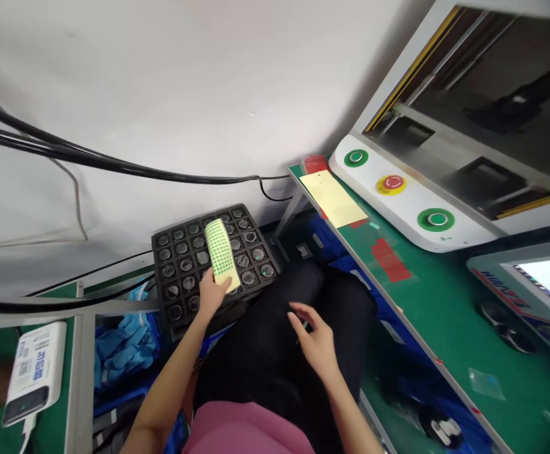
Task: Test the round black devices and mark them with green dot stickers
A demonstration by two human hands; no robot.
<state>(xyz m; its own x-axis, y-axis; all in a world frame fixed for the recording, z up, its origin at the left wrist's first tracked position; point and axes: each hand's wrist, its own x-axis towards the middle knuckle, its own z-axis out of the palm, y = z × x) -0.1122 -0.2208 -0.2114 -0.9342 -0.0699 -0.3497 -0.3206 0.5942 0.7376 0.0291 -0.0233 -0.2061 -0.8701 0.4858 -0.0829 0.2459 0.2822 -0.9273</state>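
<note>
My left hand (212, 294) grips the near end of a pale yellow sticker sheet (220, 249) that carries rows of small green dots. The sheet curls upward over a black compartment tray (166, 287), whose many square pockets hold round parts with clear or silvery tops. Above my dark trousers (275, 328) hovers my right hand (315, 337), thumb and forefinger slightly apart and the other fingers curled. Whether something small sits in those curled fingers is hard to make out.
At right, a green bench (426, 302) carries a white machine (383, 208) with push buttons, a plain yellow sheet (334, 198) and a monitor (535, 284). A power bank (36, 366) lies at left. Black cables (128, 167) hang along the wall. Blue bins (332, 243) stand under the bench.
</note>
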